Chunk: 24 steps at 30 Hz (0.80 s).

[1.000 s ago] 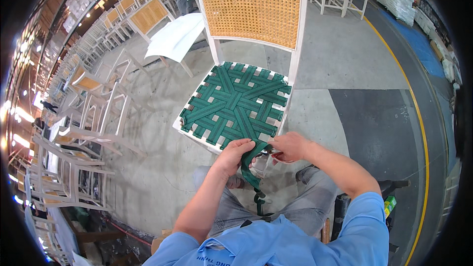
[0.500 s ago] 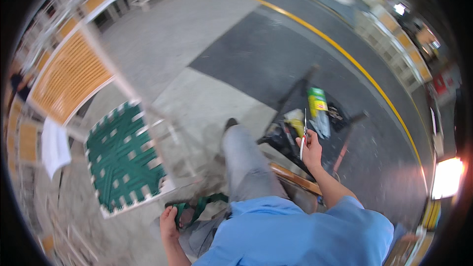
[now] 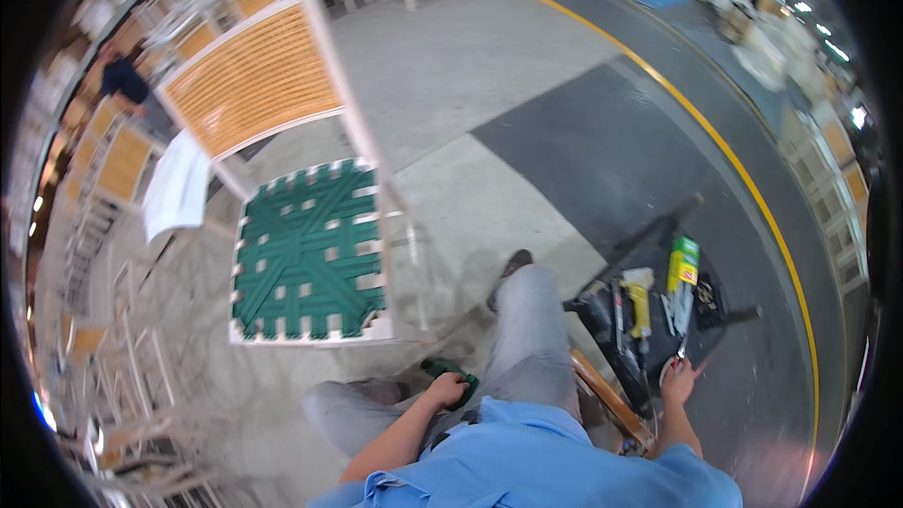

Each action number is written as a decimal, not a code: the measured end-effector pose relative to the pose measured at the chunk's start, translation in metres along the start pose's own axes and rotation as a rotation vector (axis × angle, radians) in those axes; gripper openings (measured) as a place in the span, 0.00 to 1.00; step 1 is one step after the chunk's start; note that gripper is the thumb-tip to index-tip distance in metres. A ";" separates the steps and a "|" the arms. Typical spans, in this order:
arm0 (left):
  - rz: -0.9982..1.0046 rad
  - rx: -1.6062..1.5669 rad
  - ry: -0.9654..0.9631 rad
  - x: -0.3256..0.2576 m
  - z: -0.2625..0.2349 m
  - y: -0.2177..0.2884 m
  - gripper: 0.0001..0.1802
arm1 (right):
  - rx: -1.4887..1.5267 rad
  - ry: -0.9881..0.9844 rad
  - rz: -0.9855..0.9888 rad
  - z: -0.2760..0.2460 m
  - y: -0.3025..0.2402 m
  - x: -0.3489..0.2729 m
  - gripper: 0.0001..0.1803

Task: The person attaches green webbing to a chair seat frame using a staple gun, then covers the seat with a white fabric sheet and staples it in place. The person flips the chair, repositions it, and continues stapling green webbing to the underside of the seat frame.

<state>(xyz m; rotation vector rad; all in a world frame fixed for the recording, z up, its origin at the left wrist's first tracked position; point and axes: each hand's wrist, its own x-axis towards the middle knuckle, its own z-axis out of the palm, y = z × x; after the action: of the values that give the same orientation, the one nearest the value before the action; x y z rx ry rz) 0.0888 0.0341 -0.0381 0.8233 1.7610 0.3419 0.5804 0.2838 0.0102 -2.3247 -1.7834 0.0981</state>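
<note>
My left hand (image 3: 449, 388) is closed round a bunched strip of dark green webbing (image 3: 464, 393), close to my lap. Low on the right, my right hand (image 3: 677, 384) has its fingers at the handles of a pair of scissors (image 3: 680, 354), whose blades point away over a black surface. In front of me to the left stands a pale-framed chair (image 3: 384, 327). Its seat (image 3: 306, 259) is woven from green straps with gaps between them, and its backrest (image 3: 256, 78) is tan slatted weave.
On the black tool surface (image 3: 599, 312) lie a yellow-and-white tool (image 3: 640, 303), a green-and-yellow packet (image 3: 684, 265) and small dark items. A wooden bar (image 3: 607, 390) runs beside my leg. Chair frames (image 3: 118, 160) and a person (image 3: 124, 80) are at the left; a yellow floor line (image 3: 715, 136) curves right.
My right hand has lowered the scissors toward the black surface. My left hand has come in nearer my lap with the webbing. The whole view has shifted, putting the chair further right.
</note>
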 end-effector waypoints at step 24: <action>0.339 -2.230 0.688 -0.071 -0.109 -0.024 0.30 | 0.900 -1.387 -0.527 0.025 -0.510 -0.182 0.32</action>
<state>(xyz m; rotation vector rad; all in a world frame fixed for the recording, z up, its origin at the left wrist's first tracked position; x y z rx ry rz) -0.0095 -0.0127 0.0367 -0.7689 0.6925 2.3233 0.0448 0.2378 0.0767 -0.9569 -1.9396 2.2269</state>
